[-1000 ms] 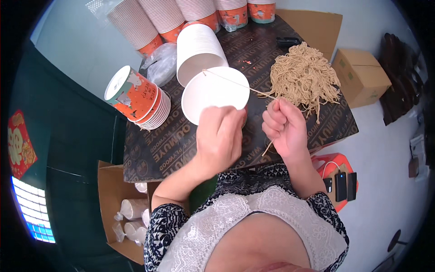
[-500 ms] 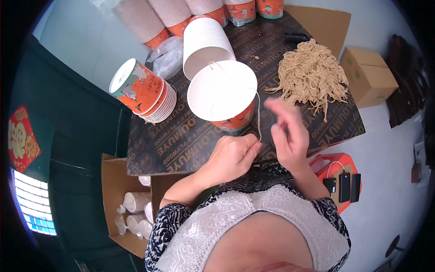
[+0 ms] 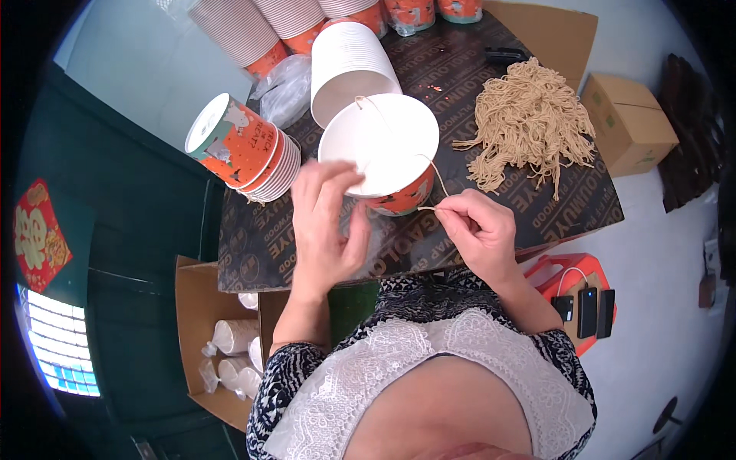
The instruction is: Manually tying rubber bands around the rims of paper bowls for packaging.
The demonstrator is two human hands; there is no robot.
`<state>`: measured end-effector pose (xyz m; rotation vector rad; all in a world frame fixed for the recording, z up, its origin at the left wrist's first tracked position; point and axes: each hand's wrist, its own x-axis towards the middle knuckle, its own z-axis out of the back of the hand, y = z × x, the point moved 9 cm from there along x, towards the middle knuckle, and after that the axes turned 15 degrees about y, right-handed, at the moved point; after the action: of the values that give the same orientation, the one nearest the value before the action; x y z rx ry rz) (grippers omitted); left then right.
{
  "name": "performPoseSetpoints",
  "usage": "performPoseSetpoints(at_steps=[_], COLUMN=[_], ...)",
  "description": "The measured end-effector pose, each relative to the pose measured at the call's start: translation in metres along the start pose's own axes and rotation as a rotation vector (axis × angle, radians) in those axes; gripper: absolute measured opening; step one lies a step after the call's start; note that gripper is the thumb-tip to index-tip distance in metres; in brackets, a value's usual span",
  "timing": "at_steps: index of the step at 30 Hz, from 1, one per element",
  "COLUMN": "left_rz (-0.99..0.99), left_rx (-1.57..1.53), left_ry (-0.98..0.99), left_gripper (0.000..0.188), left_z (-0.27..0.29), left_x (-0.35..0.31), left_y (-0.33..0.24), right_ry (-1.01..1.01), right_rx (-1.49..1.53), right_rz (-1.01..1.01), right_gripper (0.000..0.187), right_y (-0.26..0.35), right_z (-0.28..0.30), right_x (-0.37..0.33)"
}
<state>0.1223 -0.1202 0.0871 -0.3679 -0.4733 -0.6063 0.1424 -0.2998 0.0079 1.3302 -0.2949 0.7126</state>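
An orange paper bucket with a white inside (image 3: 379, 142) stands upright near the middle of the table. A thin beige cord (image 3: 441, 178) runs through its right rim, and a loop of cord shows at its far rim. My right hand (image 3: 481, 230) pinches the cord just right of the bucket, a short end poking out past the fingertips. At the bucket's near left side is my left hand (image 3: 326, 222), fingers apart and slightly blurred, holding nothing; whether it touches the rim I cannot tell.
A heap of beige cords (image 3: 533, 123) lies on the table's right. Behind the bucket, a stack of white-lined buckets (image 3: 354, 69) rests on its side. More stacked buckets (image 3: 241, 149) stand at the left. An open carton (image 3: 195, 337) sits below, a red stool (image 3: 556, 272) at the right.
My left hand has let go of the cord and moved left to the bucket's near side. My right hand has closed on the cord, drawing its end to the right.
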Motion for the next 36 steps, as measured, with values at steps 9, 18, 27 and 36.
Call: performPoseSetpoints(at_steps=[9, 18, 27, 36], left_rz=[0.040, 0.019, 0.028, 0.046], left_rx=[0.095, 0.043, -0.052, -0.049], left_ry=[0.116, 0.093, 0.063, 0.188], left_gripper=[0.016, 0.019, 0.020, 0.020], left_z=[-0.029, -0.029, -0.009, -0.004], left_x=[-0.010, -0.010, -0.010, 0.010], left_y=[0.012, 0.002, 0.005, 0.012], right_ry=[-0.065, -0.079, -0.071, -0.067], right_rx=[-0.204, -0.194, -0.228, -0.251], right_rz=[0.014, 0.027, 0.032, 0.053], right_gripper=[0.011, 0.011, 0.011, 0.010], right_y=[0.008, 0.004, 0.001, 0.000], right_z=[-0.010, -0.010, -0.012, -0.016], right_x=[0.001, 0.003, 0.009, 0.016])
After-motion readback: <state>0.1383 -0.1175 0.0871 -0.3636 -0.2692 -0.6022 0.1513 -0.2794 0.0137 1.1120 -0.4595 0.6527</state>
